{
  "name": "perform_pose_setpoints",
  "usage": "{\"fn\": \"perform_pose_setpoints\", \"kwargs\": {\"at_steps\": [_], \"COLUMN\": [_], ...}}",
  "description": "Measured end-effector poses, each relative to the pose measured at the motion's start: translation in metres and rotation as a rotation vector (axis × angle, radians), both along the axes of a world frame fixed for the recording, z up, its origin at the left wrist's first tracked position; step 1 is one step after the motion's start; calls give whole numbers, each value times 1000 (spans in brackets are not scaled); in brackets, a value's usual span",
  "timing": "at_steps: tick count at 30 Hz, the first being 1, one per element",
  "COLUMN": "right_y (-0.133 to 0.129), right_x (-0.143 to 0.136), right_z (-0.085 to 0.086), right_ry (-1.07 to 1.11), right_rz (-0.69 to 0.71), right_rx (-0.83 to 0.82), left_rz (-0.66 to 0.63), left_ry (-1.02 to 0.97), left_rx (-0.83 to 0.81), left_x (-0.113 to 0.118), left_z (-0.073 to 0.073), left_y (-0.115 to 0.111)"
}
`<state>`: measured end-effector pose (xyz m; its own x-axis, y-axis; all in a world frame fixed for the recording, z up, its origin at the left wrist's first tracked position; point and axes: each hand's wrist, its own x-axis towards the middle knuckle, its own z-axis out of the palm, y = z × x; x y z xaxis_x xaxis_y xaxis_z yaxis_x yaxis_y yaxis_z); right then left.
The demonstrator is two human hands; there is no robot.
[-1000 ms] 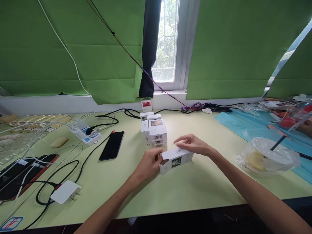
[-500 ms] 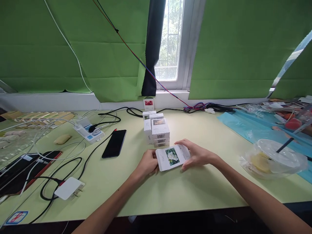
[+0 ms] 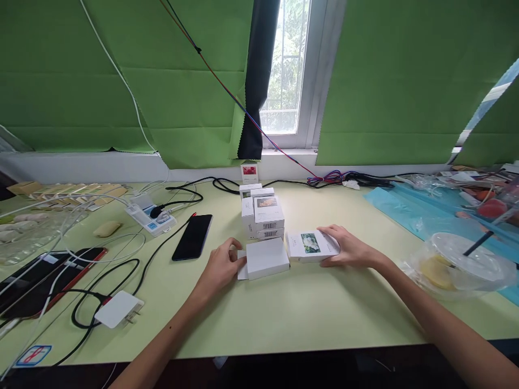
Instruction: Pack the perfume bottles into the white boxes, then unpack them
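My left hand (image 3: 221, 267) pinches the flap at the left end of a plain white inner box (image 3: 267, 258), which lies near the middle of the table. Just right of that box, my right hand (image 3: 344, 246) grips a white box sleeve (image 3: 298, 246) printed with a white flower and green leaves. Its thumb and fingers clasp the sleeve's right end. The sleeve's left end is close beside the inner box. Directly behind them stands a stack of small white boxes (image 3: 270, 216) with flower pictures and barcodes. Whether anything is inside the sleeve cannot be seen.
A black phone (image 3: 192, 237) lies left of the stack. Further left are a power strip (image 3: 148, 216), a white charger (image 3: 118, 309) and looping cables. A lidded plastic cup (image 3: 458, 265) with a straw, wrapped in a bag, stands at the right. A red-flower box (image 3: 250, 173) leans against the wall.
The plain white inner box has come into view, apart from the printed sleeve. My left hand has moved left with the box, and my right hand has shifted right with the sleeve.
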<state>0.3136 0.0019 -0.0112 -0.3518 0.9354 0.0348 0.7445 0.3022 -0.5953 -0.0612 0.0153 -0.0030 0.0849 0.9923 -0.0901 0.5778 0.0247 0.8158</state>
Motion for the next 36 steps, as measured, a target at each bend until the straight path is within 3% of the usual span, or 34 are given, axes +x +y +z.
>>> {"fn": "perform_pose_setpoints", "kwargs": {"at_steps": [5, 8, 11, 14, 16, 18, 23, 27, 33, 36], "right_y": [-4, -10, -16, -22, -26, -32, -52, -54, -45, -46], "right_x": [0, 0, -5, -18, -29, -37, -36, -28, -32, -37], "right_z": [3, 14, 32, 51, 62, 69, 71, 63, 59, 61], "right_ry": [-11, 26, 108, 149, 158, 164, 80, 69, 201, 284], "right_rz": [-56, -96, -125, -122, -100, -45, 26, 72, -86, -129], "right_rx": [20, 14, 6, 16, 57, 102, 307, 499, 770, 774], "left_rz": [-34, -57, -34, -295, -510, -583, -524, -464, -442, -434], "left_ry": [304, 397, 402, 356, 390, 371, 190, 95, 13, 4], "left_rx": [274, 334, 508, 803, 895, 943, 780, 591, 456, 447], "left_x": [-2, -3, 7, 33, 54, 69, 77, 71, 72, 75], "left_z": [7, 16, 30, 43, 46, 44, 31, 32, 39, 43], "left_y": [-5, -13, -26, -34, -31, -24, -7, -9, -13, -14]}}
